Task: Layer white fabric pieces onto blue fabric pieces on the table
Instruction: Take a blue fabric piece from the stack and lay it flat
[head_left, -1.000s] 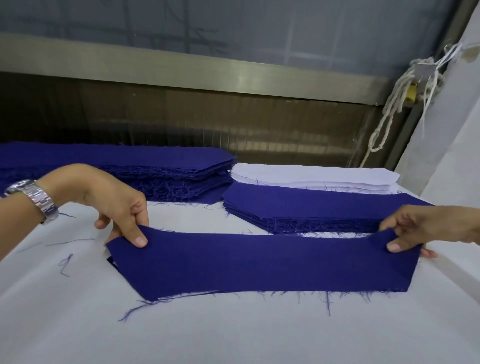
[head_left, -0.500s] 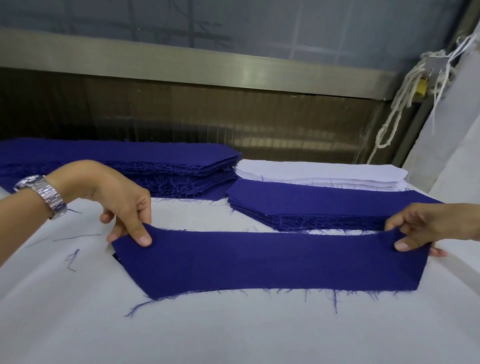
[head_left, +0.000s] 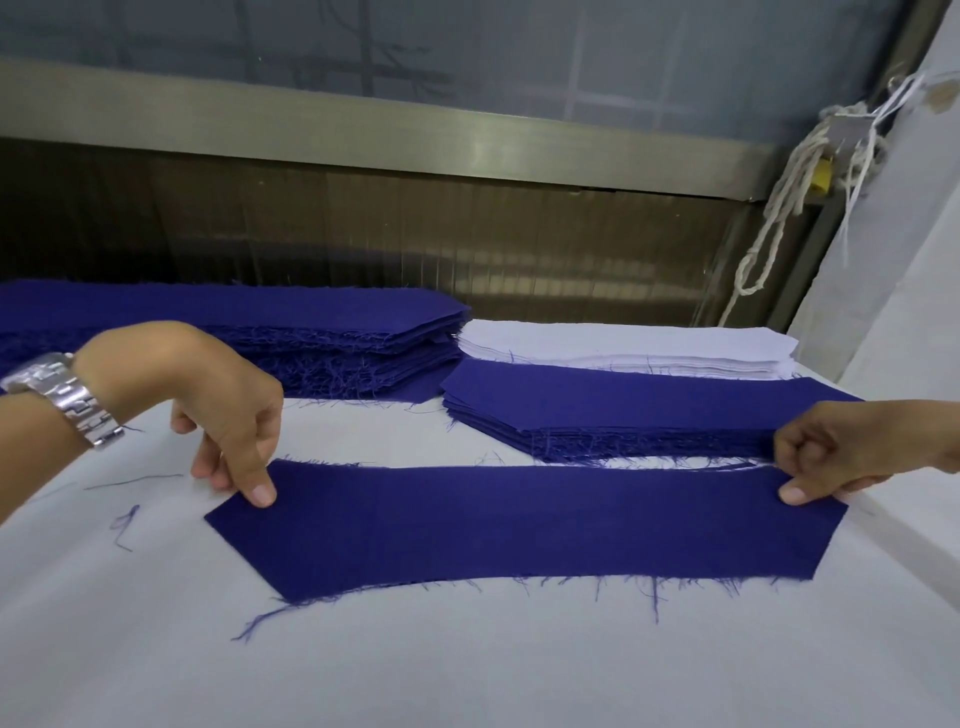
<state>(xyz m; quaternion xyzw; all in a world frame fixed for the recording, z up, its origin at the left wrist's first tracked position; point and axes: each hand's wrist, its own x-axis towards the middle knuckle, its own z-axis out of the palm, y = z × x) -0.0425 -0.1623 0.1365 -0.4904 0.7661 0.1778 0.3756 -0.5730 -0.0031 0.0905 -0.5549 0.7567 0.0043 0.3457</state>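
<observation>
Blue piece (head_left: 519, 525) lowered flat, fingers (head_left: 262, 493) holding ends

Left hand (head_left: 228, 410) bare, the one nail facing the camera cut short and rounded; left forearm (head_left: 36, 467) uncovered as far as the left edge of the view. On that wrist sits a wristwatch (head_left: 67, 395) with a silver metal bracelet of broad, flat, polished links laid in rows, bright glints along them, dial hidden. Right hand (head_left: 841, 447) also bare, the visible nail short and neatly trimmed, and only a short stretch of uncovered wrist shows before the right edge of the view cuts it off.
</observation>
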